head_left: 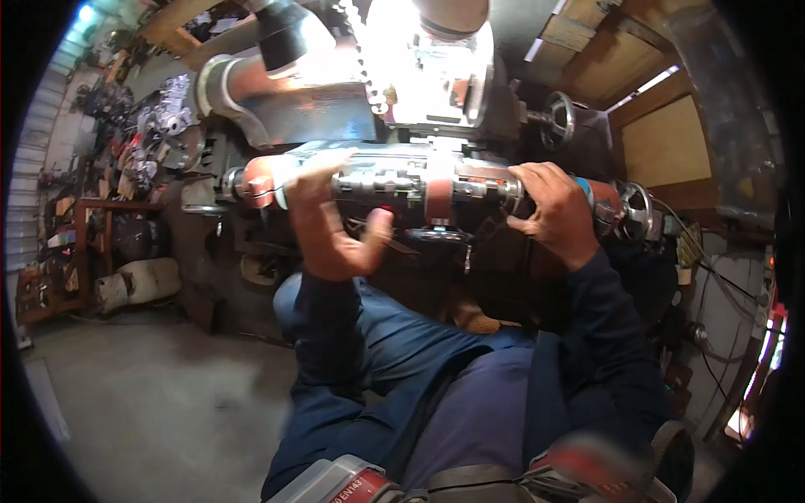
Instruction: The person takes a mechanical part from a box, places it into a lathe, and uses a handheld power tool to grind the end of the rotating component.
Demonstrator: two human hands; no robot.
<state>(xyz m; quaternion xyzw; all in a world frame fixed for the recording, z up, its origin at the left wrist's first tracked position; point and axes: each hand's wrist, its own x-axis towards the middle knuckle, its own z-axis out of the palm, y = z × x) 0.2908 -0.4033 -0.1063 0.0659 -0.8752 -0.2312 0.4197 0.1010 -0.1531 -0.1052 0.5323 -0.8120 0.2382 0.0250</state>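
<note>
A shiny metal shaft [381, 184] with several lobes and journals lies crosswise on the bed of a large machine, in front of me. My right hand [558, 211] curls its fingers and thumb round the shaft's right end. Toward the left end, my left hand [329, 222] is smeared by motion, its thumb spread away from the fingers and nothing visible in its grasp. Whether it touches the shaft cannot be told. Between the hands, a reddish-brown upright bracket [438, 191] crosses the shaft. Orange machine heads stand at both sides, the left head [262, 180] and the right head [600, 201].
Behind the shaft is a brightly lit wheel housing [428, 67] with a dark lamp [289, 42] over it. Handwheels, one right [637, 214] and one farther back [558, 120], stick out. Engine parts [172, 109] pile up at left, near a beige canister [141, 283].
</note>
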